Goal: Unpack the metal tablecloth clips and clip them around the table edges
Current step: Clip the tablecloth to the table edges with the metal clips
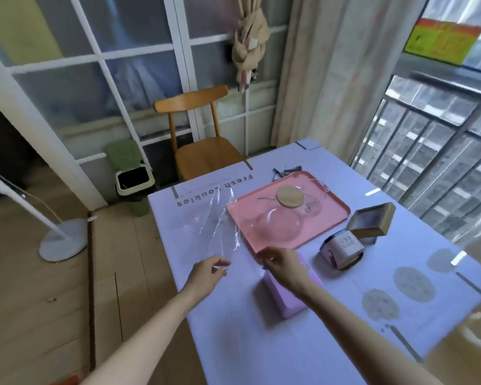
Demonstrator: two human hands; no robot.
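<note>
Clear plastic wrap (220,218) lies just beyond both hands' fingers (267,259).

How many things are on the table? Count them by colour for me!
Pink: 2, the tray and the box under the right hand
Clear: 2, the plastic wrap and the glass jar with a wooden lid
White: 1, the small box
Brown: 1, the open cardboard box
Dark: 1, the bundle behind the tray
Total: 7

desk (233,343) with lilac printed cover, on it pink tray (336,218), clear plastic sheet (211,220), lilac box (283,298), open cardboard box (372,220), white box (343,247), dark clips (285,171)
</note>
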